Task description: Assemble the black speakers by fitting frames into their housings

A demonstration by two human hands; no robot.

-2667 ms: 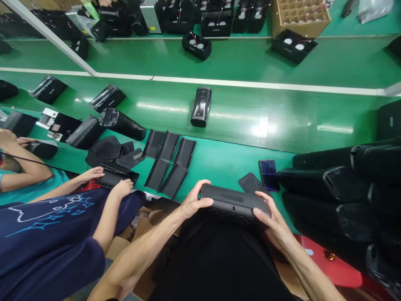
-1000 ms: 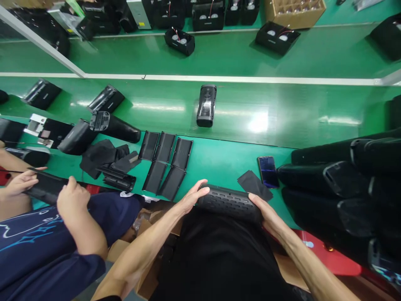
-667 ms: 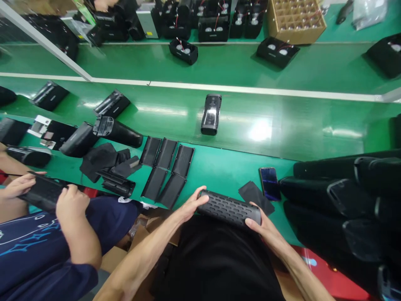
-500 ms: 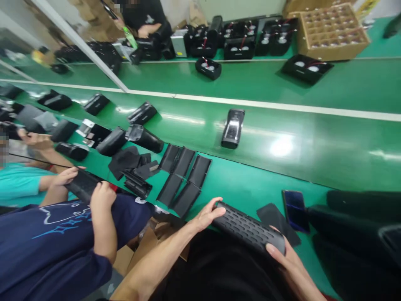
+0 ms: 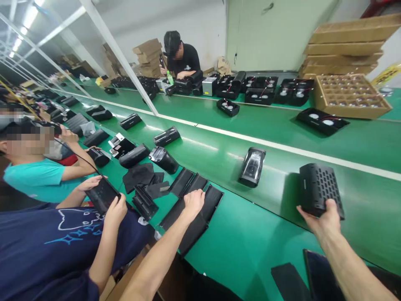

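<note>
My right hand (image 5: 324, 219) grips a black speaker housing (image 5: 318, 188) by its lower end, with its slotted grille turned to the right. It is above the green belt at the right. My left hand (image 5: 194, 205) has its fingers curled at the edge of a black curved panel (image 5: 171, 213), among several such panels lying on the near table. The fingertips are partly hidden. Right of these, a black panel (image 5: 213, 202) lies hollow side up. Between my hands, another black speaker (image 5: 252, 167) rests on the belt.
Dark cloth pieces (image 5: 138, 177) lie left of the panels. A black sheet (image 5: 290, 280) and a phone (image 5: 319, 271) are at the lower right. Co-workers sit at my left, one holding a black housing (image 5: 103, 194). A divided carton (image 5: 352, 96) stands across the belt.
My right hand has carried the speaker housing forward and right, over the belt. My left hand has let go of it and moved left to the panels. The view has tilted up.
</note>
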